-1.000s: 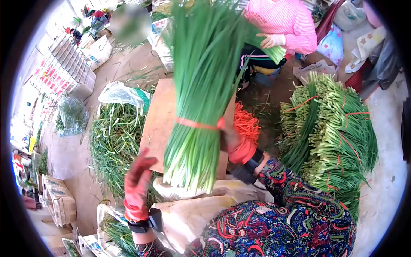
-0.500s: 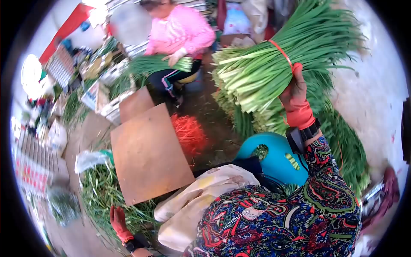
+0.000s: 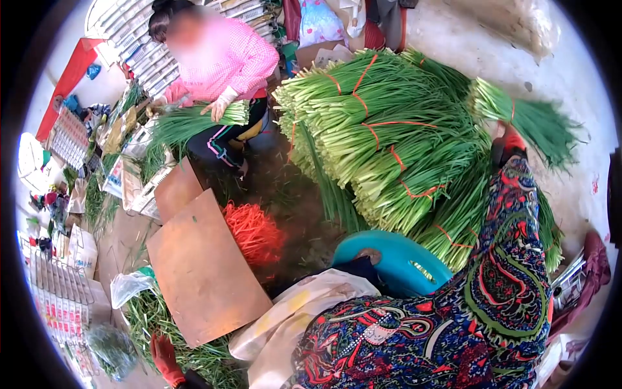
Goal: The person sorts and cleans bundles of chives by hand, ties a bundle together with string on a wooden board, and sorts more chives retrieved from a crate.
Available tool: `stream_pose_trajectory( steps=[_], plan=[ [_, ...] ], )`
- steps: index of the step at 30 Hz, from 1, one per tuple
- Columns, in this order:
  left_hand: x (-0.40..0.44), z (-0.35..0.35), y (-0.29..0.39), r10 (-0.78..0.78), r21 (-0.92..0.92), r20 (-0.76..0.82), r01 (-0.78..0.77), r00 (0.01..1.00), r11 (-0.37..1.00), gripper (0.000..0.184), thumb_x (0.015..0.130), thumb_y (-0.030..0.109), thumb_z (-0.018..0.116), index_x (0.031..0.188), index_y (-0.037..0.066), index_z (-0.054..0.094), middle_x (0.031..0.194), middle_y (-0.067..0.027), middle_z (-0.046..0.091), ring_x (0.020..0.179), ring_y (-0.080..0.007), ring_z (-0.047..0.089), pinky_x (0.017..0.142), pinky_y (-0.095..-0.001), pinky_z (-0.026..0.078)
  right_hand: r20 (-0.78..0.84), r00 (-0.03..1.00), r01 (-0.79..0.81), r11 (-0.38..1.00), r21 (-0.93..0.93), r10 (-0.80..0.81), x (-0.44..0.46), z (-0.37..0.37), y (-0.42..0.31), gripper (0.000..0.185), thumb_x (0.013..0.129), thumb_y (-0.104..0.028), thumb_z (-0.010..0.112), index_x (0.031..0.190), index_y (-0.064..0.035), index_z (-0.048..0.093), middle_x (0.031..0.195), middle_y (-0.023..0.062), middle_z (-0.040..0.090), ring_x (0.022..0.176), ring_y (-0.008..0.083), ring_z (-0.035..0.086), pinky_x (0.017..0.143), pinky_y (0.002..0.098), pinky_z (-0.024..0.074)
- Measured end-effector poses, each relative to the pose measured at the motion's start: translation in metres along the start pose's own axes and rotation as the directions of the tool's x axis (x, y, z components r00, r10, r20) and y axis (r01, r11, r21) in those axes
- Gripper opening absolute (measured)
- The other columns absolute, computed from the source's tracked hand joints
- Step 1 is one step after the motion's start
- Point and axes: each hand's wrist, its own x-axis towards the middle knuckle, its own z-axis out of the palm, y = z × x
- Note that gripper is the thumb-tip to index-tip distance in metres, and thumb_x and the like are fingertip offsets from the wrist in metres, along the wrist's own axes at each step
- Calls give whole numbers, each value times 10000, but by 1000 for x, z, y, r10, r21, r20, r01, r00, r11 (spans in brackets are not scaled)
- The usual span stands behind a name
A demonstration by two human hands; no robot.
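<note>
My right hand [image 3: 510, 139], gloved in red-orange, is stretched out past the right end of a large pile of green chive bundles [image 3: 402, 149]. It grips a chive bundle [image 3: 538, 123] with a red tie round it, pale stems to the left and green tips to the right. The fingers are partly hidden by the wrist and stems. Low on the left, my left hand [image 3: 166, 358], in a similar glove, holds nothing, its fingers stretched out. It is beside a heap of loose chives [image 3: 201, 356], below the brown board [image 3: 207, 272].
Red ties [image 3: 253, 233] lie in a heap beyond the board. A teal plastic stool [image 3: 389, 259] stands between me and the pile. Opposite sits a person in a pink checked top [image 3: 227, 58], holding chives [image 3: 194, 123]. Crates [image 3: 61, 292] stand at the left.
My right hand has swung away to the right with the chive bundle, uncovering the pile. My view has shifted, and the left hand appears slightly lower and farther left.
</note>
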Motion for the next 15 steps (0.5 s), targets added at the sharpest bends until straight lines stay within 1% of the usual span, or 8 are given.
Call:
stream_pose_trajectory(
  steps=[1, 3, 4, 8, 10, 11, 12, 15],
  plan=[
    [-10, -3, -6, -256, -108, 25, 257, 966, 960, 373, 897, 201, 450, 1254, 96, 432, 1241, -131, 457, 1007, -209, 544, 823, -278, 458, -70, 976, -193, 967, 166, 207, -12, 33, -19, 343, 848, -250, 500, 1117, -39, 472, 978, 134, 579, 916, 287, 560, 753, 390, 446],
    [-33, -5, 8, -625, -491, 83, 578, 776, 652, 413, 890, 228, 458, 1280, 103, 401, 1165, -93, 509, 956, -192, 551, 751, -264, 462, -111, 791, -482, 724, 493, 602, -30, 110, -56, 280, 837, -156, 487, 1063, 10, 474, 868, 197, 595, 807, 315, 611, 593, 354, 483],
    [-39, -8, 24, -754, -630, 166, 657, 635, 414, 434, 887, 242, 463, 1292, 107, 385, 1128, -73, 536, 930, -184, 554, 715, -257, 465, -89, 782, -422, 628, 654, 617, -22, 137, -49, 281, 859, -138, 444, 1057, 61, 454, 913, 231, 587, 819, 341, 617, 550, 326, 499],
    [-65, -11, 120, -784, -359, 110, 760, 611, 542, 523, 877, 368, 460, 1285, 48, 394, 1265, -175, 434, 1145, -310, 447, 973, -368, 363, 54, 896, -423, 811, 403, 440, -32, 224, -165, 365, 877, -269, 417, 1130, -32, 531, 943, 128, 645, 705, 171, 633, 517, 182, 402],
    [-90, -43, 43, -869, -614, 154, 734, 471, 289, 645, 866, 459, 428, 1355, 69, 271, 1359, -141, 340, 1251, -281, 322, 1030, -368, 282, 245, 936, -309, 921, 237, 251, -44, 264, -251, 368, 882, -294, 399, 1136, -81, 558, 932, 85, 654, 705, 117, 617, 519, 192, 375],
    [-92, -40, 48, -882, -675, 74, 674, 466, 300, 506, 890, 350, 409, 1320, 94, 338, 1317, -132, 385, 1171, -249, 408, 976, -342, 340, 324, 940, -172, 970, 169, 110, -51, 281, -286, 382, 886, -326, 410, 1116, -67, 570, 884, 60, 657, 629, 89, 590, 485, 177, 347],
    [-92, -40, 64, -899, -730, -26, 606, 437, 316, 391, 914, 241, 389, 1285, 119, 405, 1276, -123, 431, 1091, -217, 493, 922, -316, 398, 416, 906, -165, 970, 177, 78, -57, 295, -317, 379, 886, -334, 418, 1092, -63, 584, 849, 57, 655, 587, 85, 572, 468, 175, 340],
    [-104, -46, 93, -791, -709, 14, 564, 611, 423, 416, 920, 304, 375, 1298, 132, 396, 1285, -111, 427, 1121, -215, 468, 932, -301, 374, 687, 725, -126, 970, 210, -54, -82, 356, -386, 376, 877, -362, 458, 983, -47, 634, 694, 48, 629, 455, 77, 500, 411, 175, 317]
  ],
)
